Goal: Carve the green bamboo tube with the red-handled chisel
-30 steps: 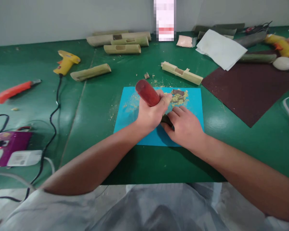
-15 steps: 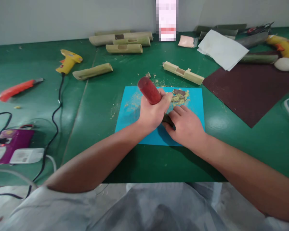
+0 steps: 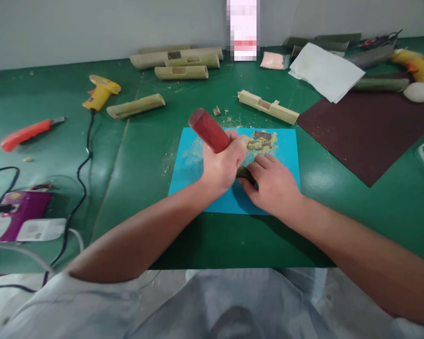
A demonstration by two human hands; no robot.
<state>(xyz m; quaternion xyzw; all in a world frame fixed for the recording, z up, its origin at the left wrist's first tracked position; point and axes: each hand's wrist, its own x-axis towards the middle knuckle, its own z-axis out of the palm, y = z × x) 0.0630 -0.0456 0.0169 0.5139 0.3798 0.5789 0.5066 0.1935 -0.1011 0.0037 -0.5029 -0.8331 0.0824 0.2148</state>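
Observation:
My left hand (image 3: pixel 223 165) is wrapped round a red tool handle (image 3: pixel 207 129) that sticks up and to the left over a blue mat (image 3: pixel 286 160). The tool's working end is hidden under my hands. My right hand (image 3: pixel 273 186) is closed over a small dark piece (image 3: pixel 245 174) on the mat, right beside the left hand. A heap of yellow shavings and dark scraps (image 3: pixel 262 141) lies on the mat just beyond my fingers.
Cut bamboo tubes (image 3: pixel 180 63) lie at the back, one (image 3: pixel 136 106) to the left and a pale notched one (image 3: pixel 267 107) near the mat. A yellow glue gun (image 3: pixel 101 92), an orange knife (image 3: pixel 26 133), brown sandpaper (image 3: pixel 365 127) and white paper (image 3: pixel 325 70) surround the mat.
The red handle has tipped a little further to the left and up in my left hand. My right hand has stayed on the dark piece.

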